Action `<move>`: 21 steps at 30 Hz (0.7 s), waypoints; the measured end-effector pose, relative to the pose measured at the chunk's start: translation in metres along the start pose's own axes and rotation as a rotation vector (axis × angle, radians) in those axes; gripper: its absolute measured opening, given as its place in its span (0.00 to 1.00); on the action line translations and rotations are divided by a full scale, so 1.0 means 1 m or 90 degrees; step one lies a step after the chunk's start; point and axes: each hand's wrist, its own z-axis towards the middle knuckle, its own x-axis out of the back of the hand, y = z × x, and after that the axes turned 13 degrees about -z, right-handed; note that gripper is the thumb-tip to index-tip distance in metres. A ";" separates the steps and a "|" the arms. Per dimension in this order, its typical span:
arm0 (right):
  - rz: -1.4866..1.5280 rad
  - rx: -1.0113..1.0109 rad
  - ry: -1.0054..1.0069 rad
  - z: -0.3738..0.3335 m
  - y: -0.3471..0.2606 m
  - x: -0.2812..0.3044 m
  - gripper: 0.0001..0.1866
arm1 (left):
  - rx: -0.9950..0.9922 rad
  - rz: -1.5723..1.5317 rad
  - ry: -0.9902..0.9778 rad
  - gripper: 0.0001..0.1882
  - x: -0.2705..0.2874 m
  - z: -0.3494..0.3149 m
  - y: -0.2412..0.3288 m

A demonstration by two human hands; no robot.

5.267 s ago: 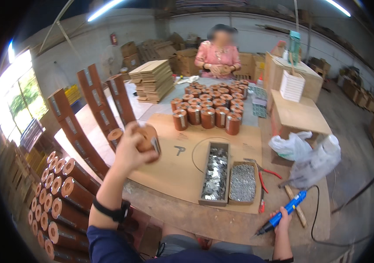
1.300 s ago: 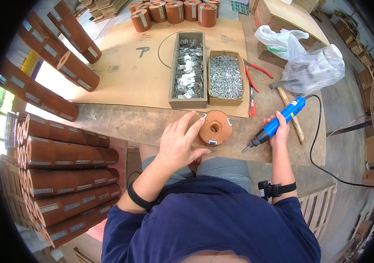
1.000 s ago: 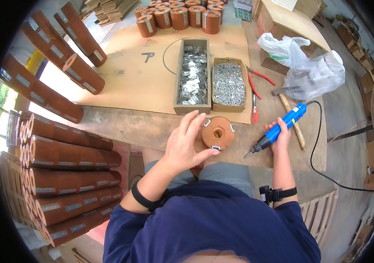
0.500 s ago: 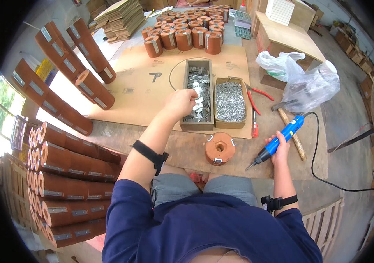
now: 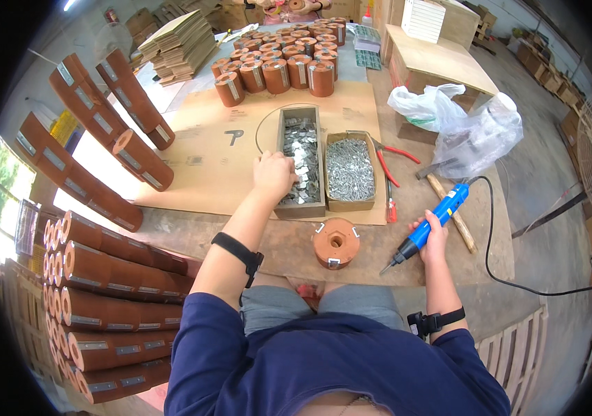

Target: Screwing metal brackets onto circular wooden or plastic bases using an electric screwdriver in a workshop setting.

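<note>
With the left hand (image 5: 273, 175) pinching among sharp metal clips (image 5: 299, 156) and the right hand (image 5: 433, 234) gripping the blue electric screwdriver (image 5: 429, 226), a cut finger or a bumped, rolling spool (image 5: 336, 243) on the worktop (image 5: 441, 256) seems possible.

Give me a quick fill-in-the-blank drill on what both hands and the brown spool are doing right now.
1. The left hand reaches into the box of flat metal ____.
2. The right hand grips a ____ electric screwdriver.
3. The brown spool stands on the table, touched by ____ hand.
4. The box to the right of the clips holds ____.

Missing words: clips; blue; neither; screws
</note>
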 end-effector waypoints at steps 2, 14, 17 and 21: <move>0.000 0.000 0.002 0.001 0.000 0.000 0.16 | 0.035 -0.116 -0.032 0.09 0.008 -0.004 0.009; -0.010 0.002 0.004 -0.001 -0.001 -0.002 0.15 | 0.026 -0.608 -0.269 0.04 0.030 -0.048 0.067; -0.014 0.009 0.008 -0.002 -0.002 -0.002 0.15 | 0.013 -0.552 -0.224 0.05 0.021 -0.052 0.065; -0.012 -0.002 0.011 -0.002 -0.001 -0.001 0.15 | 0.098 -0.652 -0.276 0.07 0.009 -0.053 0.059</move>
